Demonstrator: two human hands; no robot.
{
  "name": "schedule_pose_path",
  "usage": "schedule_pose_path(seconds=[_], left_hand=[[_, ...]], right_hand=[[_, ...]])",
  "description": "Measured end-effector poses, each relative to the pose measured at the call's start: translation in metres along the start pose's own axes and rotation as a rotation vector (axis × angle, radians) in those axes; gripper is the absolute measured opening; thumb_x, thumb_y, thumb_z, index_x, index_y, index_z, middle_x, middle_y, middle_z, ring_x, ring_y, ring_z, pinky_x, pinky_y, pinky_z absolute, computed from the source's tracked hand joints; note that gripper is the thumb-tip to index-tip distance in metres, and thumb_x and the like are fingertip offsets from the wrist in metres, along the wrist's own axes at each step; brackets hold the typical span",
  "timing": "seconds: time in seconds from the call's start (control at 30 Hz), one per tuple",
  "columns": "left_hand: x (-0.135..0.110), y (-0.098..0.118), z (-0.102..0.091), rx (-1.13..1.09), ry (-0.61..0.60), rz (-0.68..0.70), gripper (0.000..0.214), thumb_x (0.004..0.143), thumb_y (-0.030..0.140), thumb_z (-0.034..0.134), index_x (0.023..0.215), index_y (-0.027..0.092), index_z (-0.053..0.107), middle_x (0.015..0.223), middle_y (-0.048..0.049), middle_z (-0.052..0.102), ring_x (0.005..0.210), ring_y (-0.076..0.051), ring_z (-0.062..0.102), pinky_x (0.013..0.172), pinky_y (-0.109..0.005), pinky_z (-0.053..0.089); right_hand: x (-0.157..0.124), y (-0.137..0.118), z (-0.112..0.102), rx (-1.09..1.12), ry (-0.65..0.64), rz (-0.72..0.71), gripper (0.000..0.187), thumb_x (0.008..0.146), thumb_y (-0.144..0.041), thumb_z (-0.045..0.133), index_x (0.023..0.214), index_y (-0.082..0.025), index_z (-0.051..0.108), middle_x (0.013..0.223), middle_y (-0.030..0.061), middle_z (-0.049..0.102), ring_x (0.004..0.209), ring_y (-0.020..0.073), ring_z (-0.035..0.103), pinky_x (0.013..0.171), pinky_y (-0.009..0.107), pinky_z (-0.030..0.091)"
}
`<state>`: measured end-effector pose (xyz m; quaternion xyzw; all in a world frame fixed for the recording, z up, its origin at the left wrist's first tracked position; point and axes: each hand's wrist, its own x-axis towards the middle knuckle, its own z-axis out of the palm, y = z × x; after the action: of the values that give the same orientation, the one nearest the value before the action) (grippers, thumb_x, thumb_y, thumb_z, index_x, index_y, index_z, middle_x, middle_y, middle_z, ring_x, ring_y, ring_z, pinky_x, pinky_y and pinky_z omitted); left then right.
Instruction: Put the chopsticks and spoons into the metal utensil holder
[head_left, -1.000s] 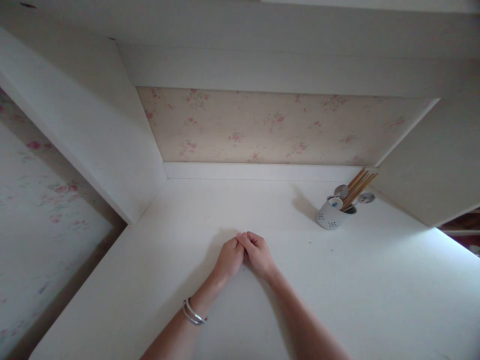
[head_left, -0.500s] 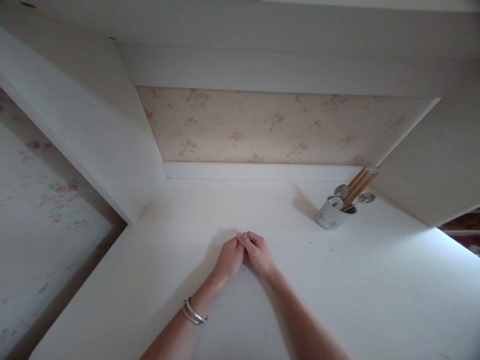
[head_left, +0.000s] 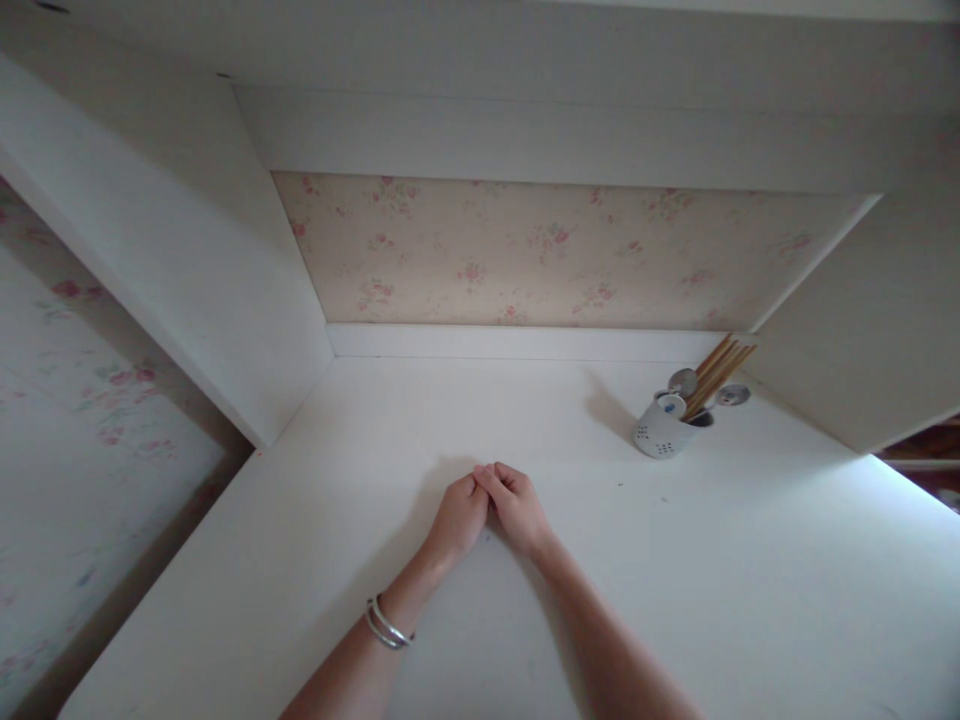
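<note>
My left hand [head_left: 459,515] and my right hand [head_left: 517,508] rest side by side on the white countertop [head_left: 375,450], knuckles touching. Both are curled into loose fists, and nothing shows in either one. Two silver bangles [head_left: 386,625] circle my left wrist. The nearest object is a white perforated utensil holder [head_left: 664,430] to the right and further back, with wooden chopsticks [head_left: 716,375] and metal spoons standing in it.
White cabinet side panels [head_left: 187,270] close in the counter on the left and right, under an overhead cabinet. Floral wallpaper [head_left: 540,250] covers the back wall. The counter drops off at its left edge [head_left: 150,570].
</note>
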<state>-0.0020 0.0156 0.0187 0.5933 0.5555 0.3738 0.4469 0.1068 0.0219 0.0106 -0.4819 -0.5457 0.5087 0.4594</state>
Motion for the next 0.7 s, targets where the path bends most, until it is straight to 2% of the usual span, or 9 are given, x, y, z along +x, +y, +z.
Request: schedule_pose_path(seconds=[0.13, 0.2, 0.3, 0.4, 0.43, 0.5, 0.57, 0.63, 0.7], left_hand=[[0.001, 0.0, 0.0, -0.018, -0.008, 0.007, 0.046, 0.094, 0.044, 0.036, 0.085, 0.014, 0.07, 0.084, -0.0098, 0.072, 0.078, -0.022, 0.063, 0.07, -0.029, 0.044], [0.0, 0.001, 0.0, -0.021, -0.011, 0.021, 0.045, 0.093, 0.045, 0.036, 0.077, 0.016, 0.066, 0.076, -0.0069, 0.069, 0.072, -0.02, 0.06, 0.066, -0.028, 0.041], [-0.001, 0.003, 0.0, 0.007, -0.014, 0.022, 0.046, 0.092, 0.051, 0.035, 0.063, 0.019, 0.053, 0.059, 0.0002, 0.054, 0.06, -0.016, 0.049, 0.059, -0.027, 0.034], [-0.002, 0.003, 0.0, 0.018, -0.027, 0.001, 0.047, 0.091, 0.056, 0.035, 0.059, 0.021, 0.042, 0.054, 0.0045, 0.041, 0.055, -0.014, 0.041, 0.057, -0.027, 0.029], [-0.002, 0.002, 0.0, 0.02, -0.03, -0.001, 0.048, 0.09, 0.057, 0.035, 0.059, 0.022, 0.04, 0.053, 0.0049, 0.039, 0.054, -0.013, 0.04, 0.057, -0.027, 0.028], [-0.001, 0.001, 0.001, 0.026, -0.029, -0.002, 0.048, 0.09, 0.057, 0.034, 0.058, 0.022, 0.038, 0.053, 0.0052, 0.038, 0.054, -0.013, 0.039, 0.057, -0.027, 0.028], [-0.001, 0.0, 0.001, 0.024, -0.026, -0.002, 0.047, 0.09, 0.057, 0.034, 0.058, 0.022, 0.037, 0.053, 0.0054, 0.037, 0.054, -0.013, 0.038, 0.057, -0.027, 0.027], [0.0, -0.001, 0.001, 0.019, -0.027, 0.007, 0.047, 0.09, 0.057, 0.034, 0.058, 0.022, 0.037, 0.053, 0.0054, 0.037, 0.054, -0.013, 0.038, 0.057, -0.027, 0.027], [0.001, -0.002, 0.002, 0.017, -0.028, 0.022, 0.047, 0.09, 0.057, 0.035, 0.058, 0.022, 0.038, 0.053, 0.0051, 0.038, 0.054, -0.013, 0.038, 0.057, -0.027, 0.027]], right_hand=[[-0.001, -0.003, 0.002, 0.02, -0.002, 0.006, 0.046, 0.084, -0.056, 0.058, 0.058, -0.021, 0.045, 0.055, -0.0062, 0.037, 0.054, 0.0106, 0.032, 0.05, 0.024, 0.025], [-0.002, -0.006, 0.0, 0.035, -0.017, 0.043, 0.048, 0.083, -0.058, 0.057, 0.057, -0.021, 0.045, 0.052, -0.0063, 0.039, 0.051, 0.0104, 0.032, 0.049, 0.025, 0.025], [-0.003, -0.01, -0.017, 0.024, 0.044, 0.069, 0.049, 0.084, -0.06, 0.055, 0.056, -0.021, 0.046, 0.048, -0.0059, 0.042, 0.046, 0.0104, 0.034, 0.048, 0.026, 0.026], [-0.003, -0.012, -0.061, -0.034, 0.266, 0.013, 0.046, 0.084, -0.058, 0.055, 0.057, -0.022, 0.048, 0.049, -0.0052, 0.044, 0.046, 0.0115, 0.037, 0.048, 0.026, 0.031], [-0.003, -0.012, -0.08, -0.055, 0.374, 0.013, 0.044, 0.083, -0.058, 0.056, 0.059, -0.022, 0.049, 0.051, -0.0045, 0.045, 0.048, 0.012, 0.04, 0.049, 0.026, 0.033], [-0.005, -0.011, -0.122, -0.08, 0.687, 0.06, 0.039, 0.078, -0.058, 0.058, 0.065, -0.022, 0.051, 0.058, -0.0031, 0.048, 0.052, 0.0131, 0.044, 0.051, 0.027, 0.037], [-0.008, -0.007, -0.162, -0.112, 0.856, 0.099, 0.036, 0.075, -0.058, 0.059, 0.08, -0.023, 0.051, 0.07, -0.0022, 0.049, 0.058, 0.0151, 0.047, 0.053, 0.029, 0.04], [-0.013, -0.001, -0.194, -0.164, 0.987, 0.129, 0.049, 0.067, -0.058, 0.066, 0.098, -0.022, 0.05, 0.09, 0.0027, 0.052, 0.074, 0.0197, 0.053, 0.064, 0.034, 0.045], [-0.014, 0.006, -0.219, -0.301, 1.047, 0.121, 0.071, 0.061, -0.059, 0.072, 0.115, -0.02, 0.045, 0.113, 0.0107, 0.048, 0.096, 0.0273, 0.052, 0.081, 0.043, 0.044]])
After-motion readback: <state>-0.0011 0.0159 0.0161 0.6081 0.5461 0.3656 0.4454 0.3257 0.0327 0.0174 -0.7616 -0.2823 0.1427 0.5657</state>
